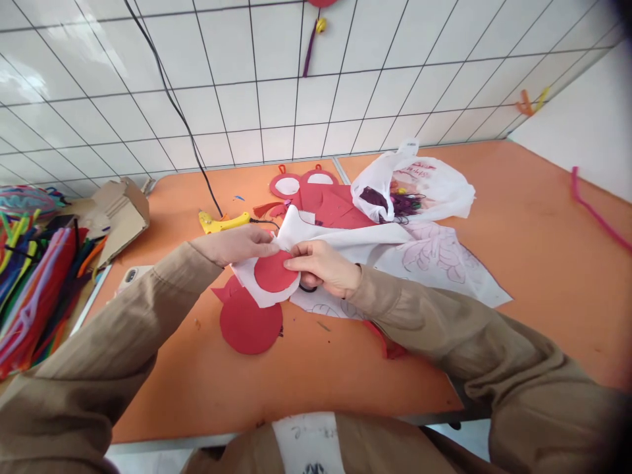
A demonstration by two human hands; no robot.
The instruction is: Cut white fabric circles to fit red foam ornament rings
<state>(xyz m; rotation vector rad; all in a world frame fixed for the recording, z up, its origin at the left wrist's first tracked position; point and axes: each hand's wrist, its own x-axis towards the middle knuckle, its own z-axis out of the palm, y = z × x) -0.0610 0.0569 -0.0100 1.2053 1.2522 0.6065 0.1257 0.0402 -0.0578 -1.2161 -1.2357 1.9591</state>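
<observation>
My left hand point(237, 243) pinches the upper edge of a white paper piece point(247, 273) above the orange table point(494, 250). My right hand point(323, 266) presses its fingers on a small red paper circle point(271, 273) lying on that white paper, and black scissor loops point(309, 288) show under this hand. A larger red paper circle point(249, 322) lies flat on the table just below. Both sleeves are tan.
A yellow glue gun point(222, 222) with a black cord lies behind my hands. Red cut-out shapes point(320, 197), a white plastic bag point(415, 184) and printed white sheets point(434, 260) are further back. Coloured pipe cleaners point(34, 283), a phone point(131, 275) and cardboard point(118, 210) sit left.
</observation>
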